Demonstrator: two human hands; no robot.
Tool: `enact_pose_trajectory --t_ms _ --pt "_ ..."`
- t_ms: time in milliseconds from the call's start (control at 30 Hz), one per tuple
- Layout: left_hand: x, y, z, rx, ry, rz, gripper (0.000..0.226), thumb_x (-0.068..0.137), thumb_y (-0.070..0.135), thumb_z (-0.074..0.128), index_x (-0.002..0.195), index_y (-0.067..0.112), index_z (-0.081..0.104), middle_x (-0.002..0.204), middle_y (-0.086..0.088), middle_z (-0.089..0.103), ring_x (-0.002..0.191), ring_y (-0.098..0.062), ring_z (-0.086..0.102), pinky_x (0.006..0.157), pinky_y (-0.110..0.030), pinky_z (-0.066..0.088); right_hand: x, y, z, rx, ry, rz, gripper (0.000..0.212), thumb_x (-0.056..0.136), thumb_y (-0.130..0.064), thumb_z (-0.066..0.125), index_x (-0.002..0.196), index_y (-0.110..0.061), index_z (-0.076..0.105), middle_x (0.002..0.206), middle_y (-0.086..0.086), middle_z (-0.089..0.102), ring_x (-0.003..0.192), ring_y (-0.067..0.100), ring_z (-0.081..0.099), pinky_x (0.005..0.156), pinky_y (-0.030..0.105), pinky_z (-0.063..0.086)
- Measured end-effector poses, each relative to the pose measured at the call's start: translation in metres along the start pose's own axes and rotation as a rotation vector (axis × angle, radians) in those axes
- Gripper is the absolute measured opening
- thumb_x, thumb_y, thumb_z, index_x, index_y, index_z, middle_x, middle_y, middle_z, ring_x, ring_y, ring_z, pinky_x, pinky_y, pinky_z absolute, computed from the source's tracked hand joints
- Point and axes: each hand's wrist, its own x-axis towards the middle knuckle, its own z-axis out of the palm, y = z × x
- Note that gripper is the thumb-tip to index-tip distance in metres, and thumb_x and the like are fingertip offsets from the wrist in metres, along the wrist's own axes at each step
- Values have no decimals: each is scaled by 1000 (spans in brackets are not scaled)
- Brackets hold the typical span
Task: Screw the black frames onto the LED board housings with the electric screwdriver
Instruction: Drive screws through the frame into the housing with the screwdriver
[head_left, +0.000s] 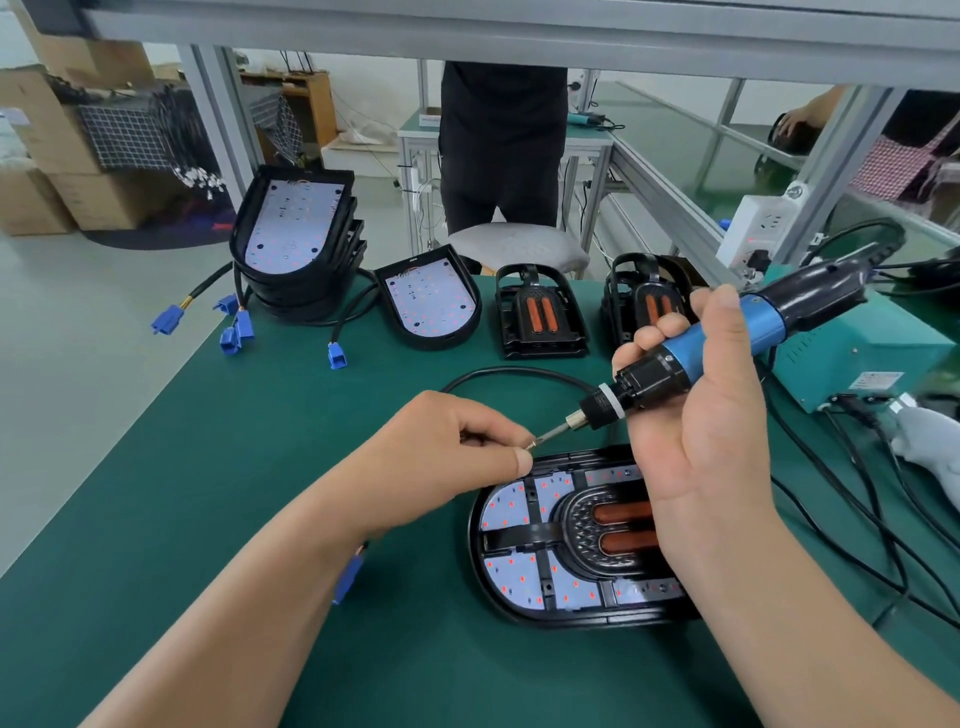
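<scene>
Left hand (452, 441) pinches what looks like a screw (531, 445) at the bit (553, 431); right hand (701, 431) grips the electric screwdriver (753, 325). Seat it squarely before driving.

Bright, even overhead light leaves only faint, soft shadows on the green mat (260, 467) under the left hand (457, 457) and right hand (701, 441). The metal beam (519, 31) beyond them bows. The forearms stretch toward the lower edge, and the background looks slightly soft.
</scene>
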Motion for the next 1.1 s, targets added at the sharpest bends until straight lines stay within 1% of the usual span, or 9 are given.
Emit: enact_pose_trajectory --t_ms 67,200,233,300,367,433,533,733,1100 --pt "-1 -1 -7 8 -61 -39 13 86 27 84 97 33 85 100 7 81 97 -11 75 95 -32 56 2 -2 -1 10 1 12 23 101 -34 70 111 -17 57 84 -1 57 75 15 58 77 32 52" --pt "-3 1 -12 74 -146 -62 15 85 32 78 98 29 85 99 -5 81 94 -26 73 98 -50 55 1 -5 0 19 -76 34 18 103 -27 68 114 -17 58 82 -2 57 72 15 56 76 32 52" --pt "-2 0 -14 90 -162 -69 15 87 32 77 98 28 85 98 -4 81 89 -25 72 92 -46 56 0 -4 1 7 -96 35 17 103 -26 66 115 -18 57 81 -2 56 71 15 55 75 32 51" --pt "-2 -2 -16 107 -185 -89 10 92 28 77 97 24 85 81 10 78 70 -2 63 71 -19 49 -3 -3 2 -23 -139 32 14 104 -22 63 115 -19 57 80 -2 55 70 14 54 73 30 51" --pt "-1 -3 -18 116 -184 -116 11 96 25 75 96 20 84 63 20 65 55 4 50 55 -10 37 -6 -1 4 -47 -180 31 12 104 -19 60 116 -19 56 80 -2 53 70 14 53 73 30 49" --pt "-1 -4 -18 117 -176 -133 12 97 27 75 96 20 84 61 18 59 56 -6 42 54 -20 35 -8 1 6 -82 -198 19 13 104 -17 58 117 -18 55 79 -1 52 70 15 51 73 30 48" --pt "0 -5 -17 107 -181 -144 11 96 29 75 97 23 84 69 8 58 68 -20 38 63 -33 31 -10 1 8 -128 -214 -6 13 104 -14 56 117 -16 54 78 0 51 70 16 50 73 31 47" --pt "2 -9 -16 62 -185 -144 11 97 24 74 96 21 85 63 19 60 55 -1 42 53 -14 35 -12 3 8 -185 -243 -28 17 101 -13 59 116 -14 54 78 1 51 71 17 49 74 32 47" --pt "1 -9 -15 52 -183 -141 11 96 23 75 94 20 85 58 16 53 52 -5 37 50 -16 32 -14 4 9 -227 -265 -68 19 100 -12 60 118 -14 54 78 2 51 72 19 50 76 35 46"
